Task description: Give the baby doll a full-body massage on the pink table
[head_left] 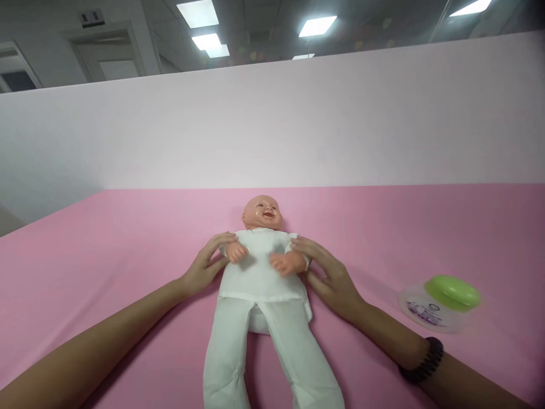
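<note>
Left hand [205,267] and right hand [330,278] lie open, fingers spread, cradling both sides of the pink plastic baby doll [263,213] in its white cloth suit [255,287], not clenched.

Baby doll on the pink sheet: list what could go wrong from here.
The left hand and right hand rest at the chest of the baby doll, with nothing under its head, so the head might flop back if lifted this way. The round container with a green lid lies close to the right hand, so a sideways move might knock it.
</note>
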### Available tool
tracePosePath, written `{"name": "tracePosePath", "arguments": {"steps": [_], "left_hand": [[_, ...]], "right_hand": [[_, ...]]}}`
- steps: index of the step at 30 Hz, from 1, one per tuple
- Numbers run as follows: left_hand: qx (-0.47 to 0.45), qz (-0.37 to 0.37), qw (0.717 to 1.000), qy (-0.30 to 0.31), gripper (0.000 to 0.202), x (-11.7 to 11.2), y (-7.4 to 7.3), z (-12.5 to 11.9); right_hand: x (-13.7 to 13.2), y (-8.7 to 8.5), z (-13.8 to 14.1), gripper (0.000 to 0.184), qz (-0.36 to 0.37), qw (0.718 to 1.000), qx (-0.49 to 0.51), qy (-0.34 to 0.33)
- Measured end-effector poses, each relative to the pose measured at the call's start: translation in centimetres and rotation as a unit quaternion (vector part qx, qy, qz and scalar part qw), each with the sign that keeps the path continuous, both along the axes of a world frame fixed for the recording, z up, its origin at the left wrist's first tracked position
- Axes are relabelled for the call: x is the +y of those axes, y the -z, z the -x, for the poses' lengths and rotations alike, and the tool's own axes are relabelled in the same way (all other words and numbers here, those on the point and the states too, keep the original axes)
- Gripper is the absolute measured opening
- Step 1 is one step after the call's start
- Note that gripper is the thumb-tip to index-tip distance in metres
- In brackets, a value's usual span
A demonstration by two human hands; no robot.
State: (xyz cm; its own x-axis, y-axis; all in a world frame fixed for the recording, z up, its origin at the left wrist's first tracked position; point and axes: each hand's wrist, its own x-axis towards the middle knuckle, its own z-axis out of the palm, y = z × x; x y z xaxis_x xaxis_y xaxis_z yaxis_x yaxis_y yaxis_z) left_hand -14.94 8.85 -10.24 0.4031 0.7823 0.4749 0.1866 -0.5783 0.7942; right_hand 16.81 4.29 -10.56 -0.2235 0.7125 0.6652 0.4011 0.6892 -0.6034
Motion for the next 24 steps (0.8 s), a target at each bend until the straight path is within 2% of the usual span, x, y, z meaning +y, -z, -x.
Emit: {"name": "tracePosePath", "arguments": {"steps": [2,5,7,8,10,12,14,16,18,19,21,22,24], "left_hand": [[-0.096,0.094,0.989,-0.055,0.042,0.9,0.3,0.4],[-0.248,0.226,0.933,-0.129,0.044,2.5,0.7,1.1],[-0.290,0.291,0.900,-0.144,0.032,3.3,0.8,1.4],[-0.295,0.305,0.893,-0.148,0.027,3.4,0.8,1.5],[-0.283,0.292,0.900,-0.156,0.029,3.0,0.7,1.4],[-0.239,0.227,0.931,-0.158,0.038,2.1,0.5,1.0],[-0.142,0.145,0.974,-0.102,0.042,1.0,0.4,0.4],[-0.048,0.079,0.995,-0.023,0.035,0.1,0.3,-0.1],[-0.016,0.063,0.998,0.010,0.032,-0.3,0.1,-0.4],[-0.026,0.073,0.997,0.002,0.033,-0.4,0.0,-0.5],[-0.083,0.114,0.989,-0.034,0.037,-0.1,-0.1,-0.5],[-0.123,0.142,0.981,-0.051,0.040,0.3,-0.1,-0.4],[-0.215,0.199,0.952,-0.089,0.040,1.1,0.1,0.0]], "right_hand": [[0.5,0.0,-0.2,0.041,0.084,0.982,0.149,0.074],[1.6,0.1,-0.9,0.040,0.216,0.898,0.348,0.160],[2.0,0.2,-1.3,0.033,0.273,0.856,0.399,0.181],[2.0,0.2,-1.4,0.032,0.283,0.849,0.405,0.185],[1.8,0.1,-1.2,0.037,0.262,0.866,0.382,0.187],[1.2,0.0,-0.7,0.044,0.185,0.914,0.320,0.168],[0.6,-0.1,-0.2,0.039,0.084,0.972,0.191,0.106],[0.1,-0.1,0.2,0.032,-0.005,0.999,0.043,0.029],[0.0,0.0,0.4,0.035,-0.035,0.999,-0.025,0.001],[0.0,-0.1,0.4,0.035,-0.024,1.000,-0.009,0.010],[0.2,-0.3,0.3,0.031,0.040,0.993,0.094,0.057],[0.4,-0.4,0.2,0.032,0.084,0.980,0.159,0.083],[0.9,-0.6,-0.2,0.041,0.170,0.932,0.291,0.135]]}}
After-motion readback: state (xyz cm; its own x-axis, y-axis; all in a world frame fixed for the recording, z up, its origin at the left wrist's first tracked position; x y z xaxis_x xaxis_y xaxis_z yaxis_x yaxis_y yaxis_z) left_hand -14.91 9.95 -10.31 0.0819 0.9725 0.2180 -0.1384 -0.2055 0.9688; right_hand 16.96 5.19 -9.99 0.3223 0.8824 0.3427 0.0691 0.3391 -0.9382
